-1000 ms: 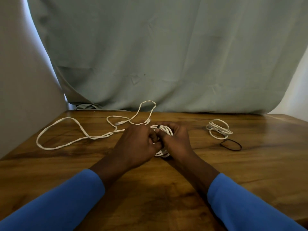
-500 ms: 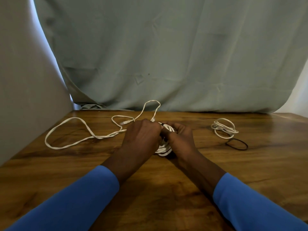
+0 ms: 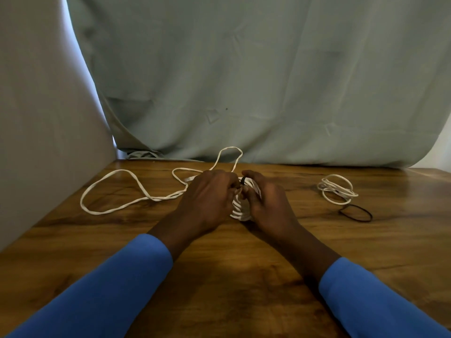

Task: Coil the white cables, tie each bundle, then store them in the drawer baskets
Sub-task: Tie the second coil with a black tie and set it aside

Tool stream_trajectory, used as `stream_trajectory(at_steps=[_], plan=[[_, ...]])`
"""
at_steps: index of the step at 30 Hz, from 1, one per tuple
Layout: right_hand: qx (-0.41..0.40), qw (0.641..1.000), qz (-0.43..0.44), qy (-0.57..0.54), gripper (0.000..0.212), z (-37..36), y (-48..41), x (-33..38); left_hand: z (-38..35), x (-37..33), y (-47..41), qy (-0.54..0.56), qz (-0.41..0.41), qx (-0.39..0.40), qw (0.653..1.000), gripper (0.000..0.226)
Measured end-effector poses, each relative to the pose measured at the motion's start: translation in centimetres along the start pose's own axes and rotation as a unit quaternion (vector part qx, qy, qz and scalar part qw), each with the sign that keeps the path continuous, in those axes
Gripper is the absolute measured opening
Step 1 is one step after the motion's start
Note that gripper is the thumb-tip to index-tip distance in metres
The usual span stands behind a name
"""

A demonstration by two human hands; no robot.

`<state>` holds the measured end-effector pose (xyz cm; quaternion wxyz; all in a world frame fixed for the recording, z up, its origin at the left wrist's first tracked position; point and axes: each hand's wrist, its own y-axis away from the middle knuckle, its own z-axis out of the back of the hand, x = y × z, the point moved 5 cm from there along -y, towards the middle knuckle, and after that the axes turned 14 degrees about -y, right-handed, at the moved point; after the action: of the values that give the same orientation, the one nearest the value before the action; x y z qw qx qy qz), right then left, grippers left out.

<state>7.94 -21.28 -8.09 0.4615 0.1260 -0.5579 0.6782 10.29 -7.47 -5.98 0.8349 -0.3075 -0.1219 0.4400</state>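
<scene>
both hands met at mid tabletop (image 3: 244,276) w/ a coiled bundle (image 3: 240,211) of white cable between them. the left hand (image 3: 210,198) had its fingers curled in against the bundle's left side, fingertips pinching near the top. the right hand (image 3: 268,203) gripped the other side, fingers curled round the loops and thumb tucked in at the front. a black band (image 3: 242,180) showed at the top of the bundle, right where the fingertips met; couldn't tell which hand held it. the bundle's lower end rested on the wood.

to the left a loose white cable (image 3: 136,191) lay in wide loops, w/ one loop arching up toward the back edge; its near end ran behind the left hand, so couldn't tell if it joined the bundle. well apart on the right sat a small coil (image 3: 338,189) of white cable, and just in front of it a spare black band (image 3: 356,212) lay flat on the wood, approx touching the coil's edge.

blue sleeves (image 3: 109,289) covered both forearms. a grey-green cloth (image 3: 244,81) hung behind the tabletop.
</scene>
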Motion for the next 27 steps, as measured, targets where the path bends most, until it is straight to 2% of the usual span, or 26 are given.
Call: stream_trajectory(at_steps=[3,9,12,15,18,21,24,26,27], plan=[[-0.002,0.997,0.031,0.071,0.037,0.1,0.3,0.8,-0.1,-0.5,-0.3,-0.019,-0.017,-0.002,1.0,0.017],[0.002,0.991,0.024,0.135,0.049,-0.1,-0.1,0.5,0.0,0.0,-0.1,-0.002,-0.037,0.015,0.999,0.012],[0.009,0.989,0.029,0.146,0.049,0.3,0.0,0.5,0.4,0.3,0.0,0.016,-0.048,-0.012,0.999,0.012],[0.013,0.989,0.043,0.144,0.052,0.6,-0.2,0.7,1.2,0.6,-0.3,-0.018,-0.072,-0.062,0.995,0.017],[0.033,0.993,0.061,0.101,0.03,0.0,-0.4,-0.2,2.0,1.3,-0.4,-0.039,-0.07,-0.107,0.991,0.021],[0.038,0.996,0.069,0.037,0.023,0.0,-0.4,-0.5,1.9,2.1,-0.3,-0.03,-0.06,-0.128,0.989,0.017],[0.043,0.997,0.055,-0.023,0.023,0.2,-0.6,-0.2,1.4,3.1,-0.7,0.047,-0.011,-0.114,0.992,0.013],[0.049,0.994,0.062,-0.082,0.026,0.4,-0.5,0.5,0.7,3.9,-1.0,0.171,0.045,-0.063,0.982,0.014],[0.053,0.99,0.063,-0.115,0.028,0.4,-0.4,0.7,0.3,4.2,-1.0,0.248,0.081,-0.024,0.965,0.014]])
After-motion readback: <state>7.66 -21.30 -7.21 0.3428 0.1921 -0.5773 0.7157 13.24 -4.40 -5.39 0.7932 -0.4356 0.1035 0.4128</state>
